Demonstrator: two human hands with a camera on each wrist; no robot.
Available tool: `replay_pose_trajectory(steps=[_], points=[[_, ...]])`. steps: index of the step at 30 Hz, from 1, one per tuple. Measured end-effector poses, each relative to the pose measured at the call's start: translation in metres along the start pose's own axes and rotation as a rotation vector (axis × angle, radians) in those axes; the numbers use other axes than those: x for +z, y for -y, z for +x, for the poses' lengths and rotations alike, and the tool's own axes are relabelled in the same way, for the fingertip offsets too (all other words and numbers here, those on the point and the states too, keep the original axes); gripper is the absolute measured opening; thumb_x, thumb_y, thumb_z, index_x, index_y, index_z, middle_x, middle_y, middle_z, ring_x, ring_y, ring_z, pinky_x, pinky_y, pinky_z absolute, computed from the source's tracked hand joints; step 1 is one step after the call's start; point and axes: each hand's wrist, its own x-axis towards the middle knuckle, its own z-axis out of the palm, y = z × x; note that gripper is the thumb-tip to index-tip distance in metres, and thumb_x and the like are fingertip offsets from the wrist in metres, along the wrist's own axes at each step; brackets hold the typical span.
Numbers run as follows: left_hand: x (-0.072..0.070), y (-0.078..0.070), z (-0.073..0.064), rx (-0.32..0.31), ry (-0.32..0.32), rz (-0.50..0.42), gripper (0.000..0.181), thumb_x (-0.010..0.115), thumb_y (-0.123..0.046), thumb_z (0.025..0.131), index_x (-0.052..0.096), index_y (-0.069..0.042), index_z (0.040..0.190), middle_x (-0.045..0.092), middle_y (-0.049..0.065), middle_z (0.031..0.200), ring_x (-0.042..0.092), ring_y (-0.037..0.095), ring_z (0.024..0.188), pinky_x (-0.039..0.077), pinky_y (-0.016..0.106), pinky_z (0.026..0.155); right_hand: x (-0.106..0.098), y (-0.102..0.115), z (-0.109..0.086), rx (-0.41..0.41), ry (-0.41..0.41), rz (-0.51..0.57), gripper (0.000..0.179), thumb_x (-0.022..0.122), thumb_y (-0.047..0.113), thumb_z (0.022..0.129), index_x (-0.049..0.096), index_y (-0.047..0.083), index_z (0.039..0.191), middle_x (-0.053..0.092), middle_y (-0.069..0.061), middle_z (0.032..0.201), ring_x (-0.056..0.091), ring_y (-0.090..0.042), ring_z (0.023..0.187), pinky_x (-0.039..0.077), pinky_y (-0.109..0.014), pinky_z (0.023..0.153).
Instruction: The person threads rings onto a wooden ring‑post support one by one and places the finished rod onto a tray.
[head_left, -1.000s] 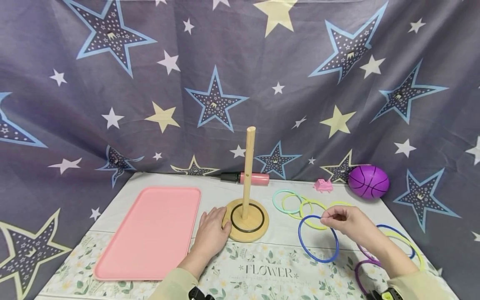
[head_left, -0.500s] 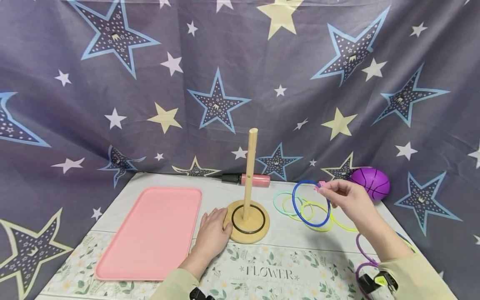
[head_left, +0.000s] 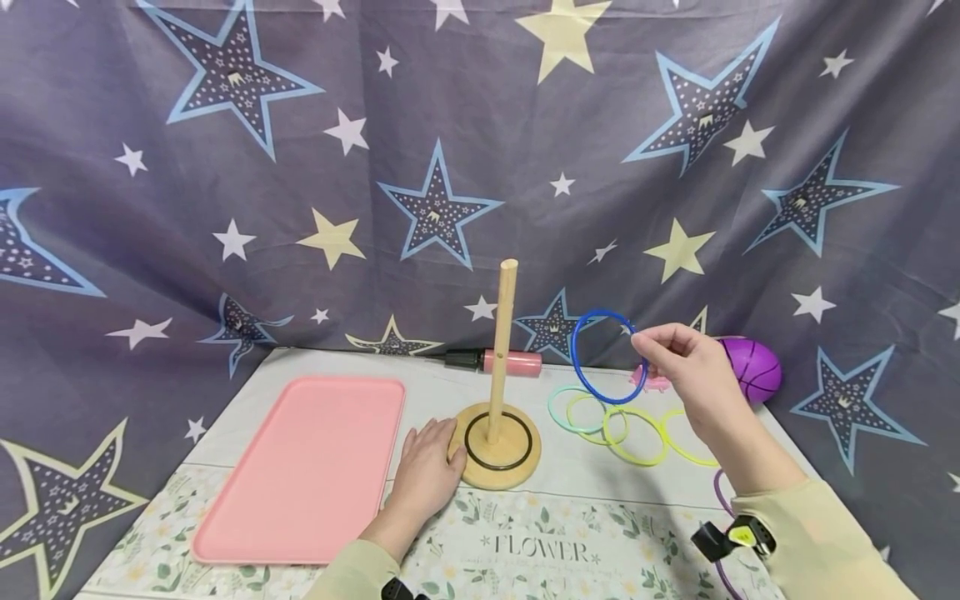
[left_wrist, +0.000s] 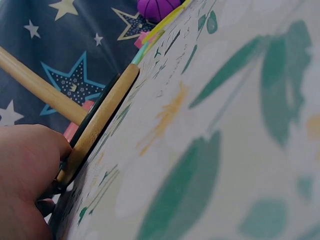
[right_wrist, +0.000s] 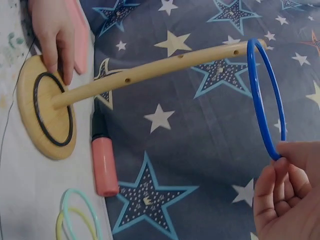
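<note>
A blue ring hangs in the air, pinched at its right side between the thumb and fingers of my right hand. It is up and to the right of the wooden peg stand, and in the right wrist view it overlaps the pole's tip; whether it encircles the pole cannot be told. A black ring lies around the pole's foot on the round base. My left hand rests against the base's left edge, its fingers fairly straight and thumb touching the rim.
A pink tray lies on the left. Behind the stand is a pink and black pump. Turquoise and yellow rings lie to the right, with a purple ball, a small pink object and purple rings beyond.
My right hand has lifted the blue ring up and away from the table and somewhat left. My left hand has stayed at the stand's base.
</note>
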Motion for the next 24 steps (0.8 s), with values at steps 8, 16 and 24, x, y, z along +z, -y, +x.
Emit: replay_pose_trajectory(steps=[8,16,24], points=[[0.001,0.001,0.001,0.003,0.001,0.007,0.053,0.066,-0.019,0.107,0.058,0.007,0.153,0.058,0.025,0.158,0.044,0.046,0.155,0.018,0.067,0.133,0.014,0.016,0.007,-0.011,-0.049,0.020,0.019,0.085,0.021,0.101,0.080,0.005,0.110,0.070,0.002,0.085,0.064,-0.013,0.073,0.060,-0.021,0.073],[0.002,0.001,-0.001,0.012,-0.007,0.005,0.053,0.066,-0.018,0.107,0.059,0.007,0.152,0.059,0.025,0.157,0.045,0.047,0.154,0.019,0.067,0.132,0.033,0.028,0.013,-0.041,-0.025,0.029,0.009,0.084,0.020,0.102,0.081,0.011,0.103,0.069,0.003,0.083,0.063,-0.011,0.072,0.063,-0.022,0.075],[0.003,0.001,-0.002,0.015,-0.012,0.011,0.052,0.067,-0.018,0.107,0.060,0.007,0.152,0.060,0.025,0.156,0.046,0.047,0.153,0.020,0.067,0.132,0.056,0.039,0.022,-0.092,-0.049,0.071,0.016,0.084,0.019,0.101,0.079,0.005,0.106,0.070,0.001,0.084,0.062,-0.011,0.070,0.062,-0.023,0.072]])
